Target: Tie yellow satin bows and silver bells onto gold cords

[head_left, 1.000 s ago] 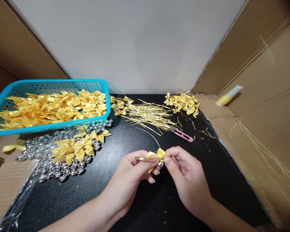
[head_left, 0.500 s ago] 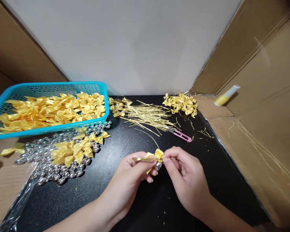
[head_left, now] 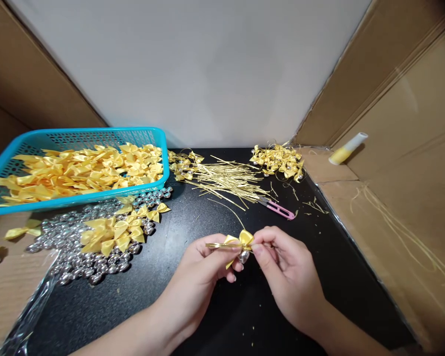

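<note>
Between my hands is a yellow ribbon bow (head_left: 246, 238) with a silver bell-like bead (head_left: 244, 256) hanging just below its knot. My left hand (head_left: 207, 262) pinches the bow's left side, and a gold twist tie (head_left: 218, 245) lies across its thumb and index finger. At the bow's right edge, my right hand (head_left: 287, 272) has thumb and index finger pressed together near the knot; what exactly lies between those tips is hidden. A thin yellow thread (head_left: 234, 211) curves up and away from the bow.
A blue basket (head_left: 166, 168) of yellow bows stands at the left. In front lie silver beads (head_left: 107, 262) with loose bows (head_left: 114, 232). Gold twist ties (head_left: 226, 179), pink thread snips (head_left: 280, 209) and beaded bows (head_left: 278, 160) lie farther back. A yellow thread spool (head_left: 346, 148) stands right.
Both hands hold nearly the same pose around the bow. The whole view has shifted slightly, and the silver bead shows a little more.
</note>
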`<state>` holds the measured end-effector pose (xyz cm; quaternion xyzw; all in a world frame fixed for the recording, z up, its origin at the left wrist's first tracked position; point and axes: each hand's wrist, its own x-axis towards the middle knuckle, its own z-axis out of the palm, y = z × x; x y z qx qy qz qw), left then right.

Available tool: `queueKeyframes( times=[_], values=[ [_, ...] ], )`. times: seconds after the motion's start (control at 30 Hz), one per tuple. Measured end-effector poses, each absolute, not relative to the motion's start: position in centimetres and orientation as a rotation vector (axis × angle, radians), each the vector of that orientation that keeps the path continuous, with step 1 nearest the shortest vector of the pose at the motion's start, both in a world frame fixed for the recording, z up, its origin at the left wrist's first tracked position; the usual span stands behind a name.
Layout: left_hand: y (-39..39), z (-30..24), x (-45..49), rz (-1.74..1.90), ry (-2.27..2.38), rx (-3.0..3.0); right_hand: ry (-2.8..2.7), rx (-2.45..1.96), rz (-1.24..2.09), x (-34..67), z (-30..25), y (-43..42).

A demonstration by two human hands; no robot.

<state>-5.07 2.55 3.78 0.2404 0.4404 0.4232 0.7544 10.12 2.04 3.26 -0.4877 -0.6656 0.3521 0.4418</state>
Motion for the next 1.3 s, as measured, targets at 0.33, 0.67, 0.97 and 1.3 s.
queueKeyframes(
  times=[0.33, 0.67, 0.97, 1.3],
  values=[
    [2.65, 3.53, -4.96, 0.911, 0.963, 0.529, -1.769, -1.180, 0.727, 10.42, 3.38, 2.17],
    [2.51, 3.71, -4.91, 0.917, 0.982, 0.500, -1.822, -1.116, 0.559, 10.40, 3.41, 2.36],
    [2.57, 3.76, -4.92, 0.930, 0.968, 0.484, -1.798, -1.105, 0.555, 10.26, 3.21, 2.36],
    [2.51, 3.68, -4.96, 0.918, 0.898, 0.474, -1.751, -1.156, 0.720, 10.36, 2.92, 2.06]
  ],
)
